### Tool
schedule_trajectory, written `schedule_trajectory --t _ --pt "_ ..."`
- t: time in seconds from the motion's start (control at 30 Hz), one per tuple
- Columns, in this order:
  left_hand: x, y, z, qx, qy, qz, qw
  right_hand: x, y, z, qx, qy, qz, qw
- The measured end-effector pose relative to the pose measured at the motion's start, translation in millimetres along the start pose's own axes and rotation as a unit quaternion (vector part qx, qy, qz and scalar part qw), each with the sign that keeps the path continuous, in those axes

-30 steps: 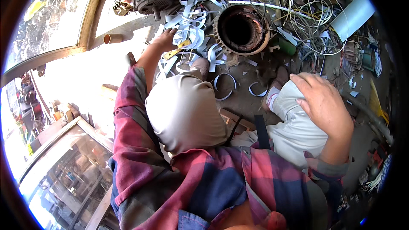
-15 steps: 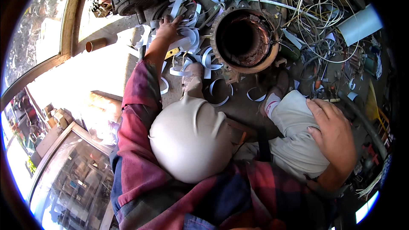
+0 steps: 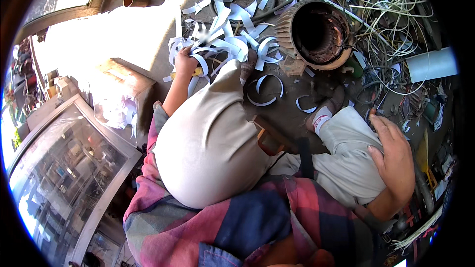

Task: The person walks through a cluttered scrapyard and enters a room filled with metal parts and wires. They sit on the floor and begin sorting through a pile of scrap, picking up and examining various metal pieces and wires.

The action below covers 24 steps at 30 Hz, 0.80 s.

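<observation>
White curled strips (image 3: 237,44), paper-like, lie in a loose heap on the floor beyond my left knee. My left hand (image 3: 185,63) is at the near left edge of this heap, its fingers closed around some of the strips; the fingertips are partly hidden. A yellow piece (image 3: 198,71) shows just beside that hand. My right hand (image 3: 393,151) rests on my right knee, fingers stretched out and holding nothing. Right of the heap stands an open, finned motor housing (image 3: 286,28) with a dark round bore and copper-coloured windings inside.
Tangled pale wires (image 3: 388,17) and a light curved sheet (image 3: 433,65) lie at the right. A short brown tube (image 3: 136,1) lies at the far left. A wooden box (image 3: 129,76) and a glass-paned frame (image 3: 74,168) are on the left. Loose strips lie between my feet.
My left hand has drawn back toward me from over the heap and closed on strips. The view has shifted, and my right hand stays on my knee.
</observation>
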<state>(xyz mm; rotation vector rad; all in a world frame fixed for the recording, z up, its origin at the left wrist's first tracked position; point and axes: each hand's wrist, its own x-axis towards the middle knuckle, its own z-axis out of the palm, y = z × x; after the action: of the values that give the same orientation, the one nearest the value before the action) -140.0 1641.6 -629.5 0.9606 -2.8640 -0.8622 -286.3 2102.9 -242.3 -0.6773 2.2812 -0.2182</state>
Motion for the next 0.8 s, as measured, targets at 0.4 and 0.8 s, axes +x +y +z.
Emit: schedule_trajectory --t 0.4,0.8 --pt "27 28 -29 -0.611 -0.172 -0.200 0.746 0 -4 6 -0.006 -0.003 0.002 1.000" --pt "30 53 -14 -0.542 -0.184 -0.069 0.817 1 3 10 -0.018 -0.022 0.025 0.999"
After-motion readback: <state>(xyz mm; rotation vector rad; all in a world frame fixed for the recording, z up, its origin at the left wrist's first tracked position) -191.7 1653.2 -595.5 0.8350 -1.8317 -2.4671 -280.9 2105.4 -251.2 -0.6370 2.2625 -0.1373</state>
